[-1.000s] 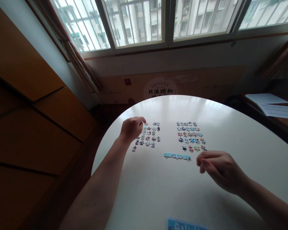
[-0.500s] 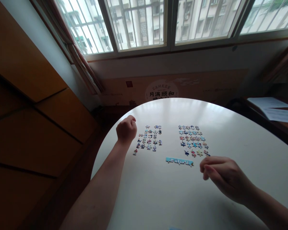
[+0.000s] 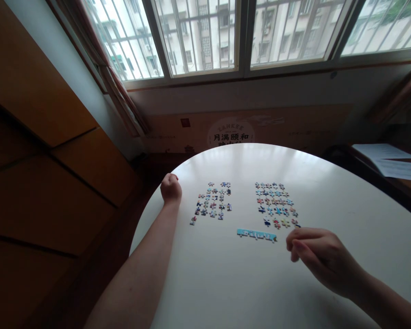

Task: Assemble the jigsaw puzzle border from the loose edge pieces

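My left hand is curled into a fist over the table's left edge; whatever may be inside it is hidden. My right hand is closed too, thumb against bent fingers, and I cannot make out anything in its grip. Just left of the right fingertips lies a joined light-blue puzzle strip. Beyond that hand, loose puzzle pieces lie in rows, the nearest partly covered by the fingers. Another group of puzzle pieces lies to the right of the left hand.
Everything lies on a round white table. A brown cabinet stands at the left. Papers lie on a surface at the right. Behind the table are a printed panel and barred windows.
My left fist has moved left, away from the left group of pieces. The right hand has stayed nearly in place. The pieces and strip lie as before; the view has shifted slightly.
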